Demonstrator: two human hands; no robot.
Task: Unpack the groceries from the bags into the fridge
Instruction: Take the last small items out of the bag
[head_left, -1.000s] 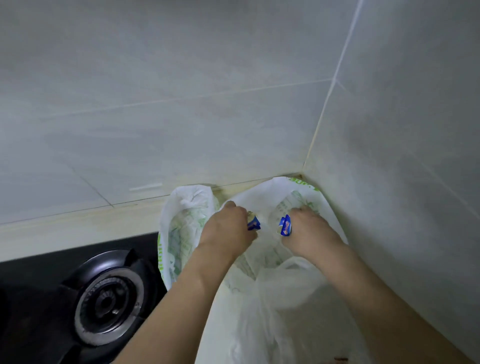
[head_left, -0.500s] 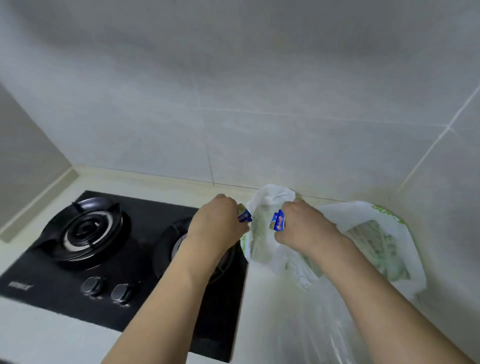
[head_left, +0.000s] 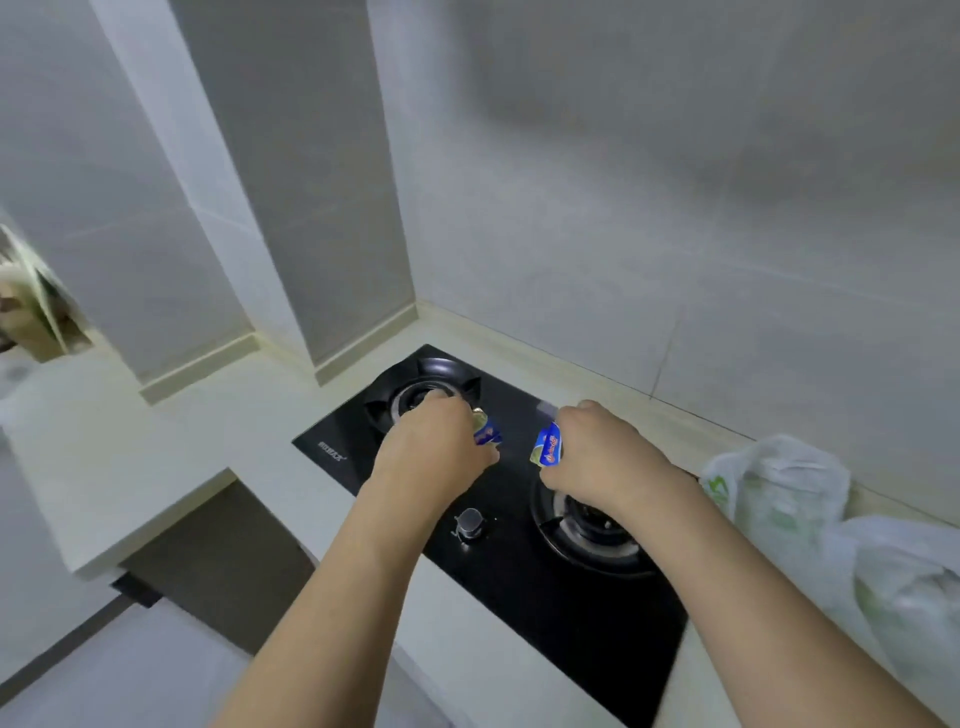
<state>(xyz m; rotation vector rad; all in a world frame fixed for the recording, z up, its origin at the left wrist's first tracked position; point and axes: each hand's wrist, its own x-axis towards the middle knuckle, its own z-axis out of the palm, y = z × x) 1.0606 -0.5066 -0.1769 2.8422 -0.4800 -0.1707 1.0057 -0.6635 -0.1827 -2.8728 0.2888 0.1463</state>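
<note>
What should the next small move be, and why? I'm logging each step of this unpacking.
Probably carry both packets on toward the fridge, which is not in view. The left hand grips one small blue packet, the right hand another, both above the stove, clear of the bags.

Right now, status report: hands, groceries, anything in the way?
Left hand grips one blue packet; right hand grips another. Both above the stove. Bags at right. Fridge unseen.
</note>
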